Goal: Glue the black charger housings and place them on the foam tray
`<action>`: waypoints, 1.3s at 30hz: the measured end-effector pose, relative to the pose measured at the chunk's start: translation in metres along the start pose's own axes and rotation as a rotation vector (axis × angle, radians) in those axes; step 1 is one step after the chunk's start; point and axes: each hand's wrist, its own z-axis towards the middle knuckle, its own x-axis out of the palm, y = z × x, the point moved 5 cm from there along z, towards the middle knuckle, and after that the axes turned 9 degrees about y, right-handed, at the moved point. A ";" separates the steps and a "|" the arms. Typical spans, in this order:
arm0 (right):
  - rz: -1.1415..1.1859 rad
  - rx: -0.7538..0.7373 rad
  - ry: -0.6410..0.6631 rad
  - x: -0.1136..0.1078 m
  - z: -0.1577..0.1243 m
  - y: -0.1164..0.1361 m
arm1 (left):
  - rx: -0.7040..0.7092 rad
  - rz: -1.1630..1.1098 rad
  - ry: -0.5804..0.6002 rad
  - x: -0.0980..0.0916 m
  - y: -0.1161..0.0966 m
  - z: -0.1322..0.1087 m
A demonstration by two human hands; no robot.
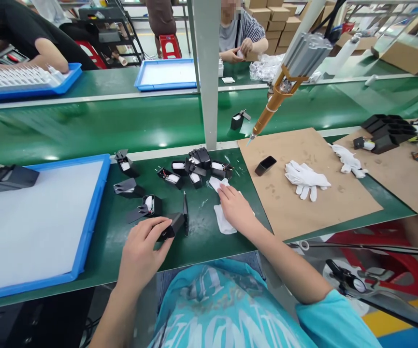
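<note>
My left hand [144, 249] is closed around a small black plastic box [174, 225], holding it just above the green table near the front edge. A slim dark pointed tool, perhaps tweezers [186, 217], lies right beside the box. To the right, my right hand [237, 210] has its fingertips closed on a crumpled white cloth [223, 223], which lies partly under the hand. Beyond the left hand sits an open black box [152, 205] with a white part inside and its flap folded out. Behind both hands is a cluster of similar black boxes [199, 157] with white parts.
A blue-rimmed tray [93, 212] stands at left. Brown cardboard [284, 217] at right carries an empty black case [266, 165] and white gloves [306, 178]. An orange-bodied dispenser [267, 115] hangs above it. A grey post [209, 77] rises at the back; people sit beyond.
</note>
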 end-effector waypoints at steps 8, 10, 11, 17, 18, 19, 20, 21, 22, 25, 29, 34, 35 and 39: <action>-0.057 -0.201 0.115 0.023 0.012 0.025 | -0.018 0.122 0.087 0.009 0.007 0.007; -0.068 -0.207 0.130 0.023 0.002 0.023 | -0.036 0.159 0.100 0.009 0.007 0.008; -0.077 -0.184 0.125 0.022 0.000 0.020 | -0.042 0.174 0.107 0.009 0.007 0.009; -0.085 -0.156 0.093 0.023 0.029 0.023 | -0.051 0.267 0.190 0.011 0.012 0.019; -0.081 -0.168 0.092 0.023 0.029 0.027 | -0.046 0.286 0.206 0.011 0.014 0.020; -0.076 -0.179 0.091 0.023 0.026 0.030 | -0.039 0.303 0.224 0.012 0.016 0.021; -0.072 -0.189 0.090 0.022 0.020 0.032 | -0.030 0.317 0.243 0.012 0.019 0.022; -0.067 -0.198 0.088 0.022 0.011 0.032 | -0.020 0.327 0.256 0.011 0.020 0.023; -0.061 -0.202 0.084 0.020 0.000 0.030 | -0.006 0.334 0.256 0.008 0.021 0.026; -0.041 -0.155 0.045 0.015 -0.027 0.016 | 0.066 0.320 0.205 -0.005 0.009 0.046; 0.021 -0.079 -0.008 0.011 -0.037 0.000 | 0.269 0.236 0.208 -0.004 -0.030 0.112; 0.157 0.017 -0.104 0.002 -0.037 -0.015 | 0.422 0.174 0.489 0.052 -0.050 0.202; 0.193 0.056 -0.136 -0.002 -0.039 -0.024 | 0.455 0.150 0.549 0.063 -0.049 0.213; 0.370 0.238 -0.283 -0.021 -0.038 -0.068 | 0.588 0.042 0.727 0.093 -0.042 0.229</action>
